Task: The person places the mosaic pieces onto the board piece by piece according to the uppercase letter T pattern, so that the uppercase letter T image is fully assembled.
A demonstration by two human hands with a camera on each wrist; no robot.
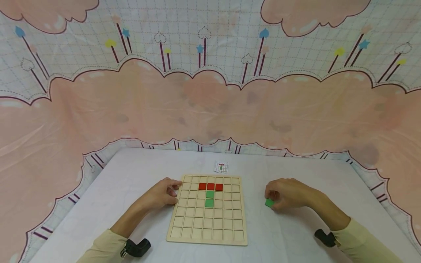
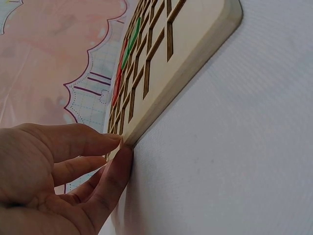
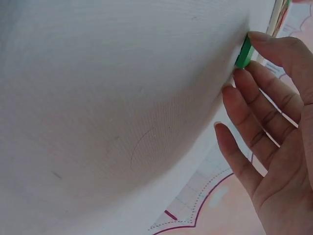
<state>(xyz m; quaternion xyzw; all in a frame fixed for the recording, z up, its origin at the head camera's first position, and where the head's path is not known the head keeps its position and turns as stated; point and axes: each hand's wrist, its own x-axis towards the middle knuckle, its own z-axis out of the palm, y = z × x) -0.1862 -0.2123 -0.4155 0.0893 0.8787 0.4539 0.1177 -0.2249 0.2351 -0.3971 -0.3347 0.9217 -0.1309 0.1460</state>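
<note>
A wooden grid board [image 1: 196, 223] lies flat on the white table. In it, three red square tiles [image 1: 211, 186] form a row, with two green square tiles [image 1: 209, 202] in a column below the middle one. My left hand [image 1: 162, 193] holds the board by its left edge; the left wrist view has its fingertips [image 2: 126, 155] against the board's rim. Right of the board, my right hand [image 1: 287, 193] pinches a loose green tile [image 3: 243, 53] between thumb and fingers, close to the table surface. Part of that tile is hidden by the fingers.
Just beyond the board's far edge lies a small printed card [image 1: 221, 167] with a red and green pattern on a grid. A patterned cloth backdrop [image 1: 204, 109] rises behind the table [image 1: 141, 160]. Black wrist devices [image 1: 138, 248] sit at both cuffs.
</note>
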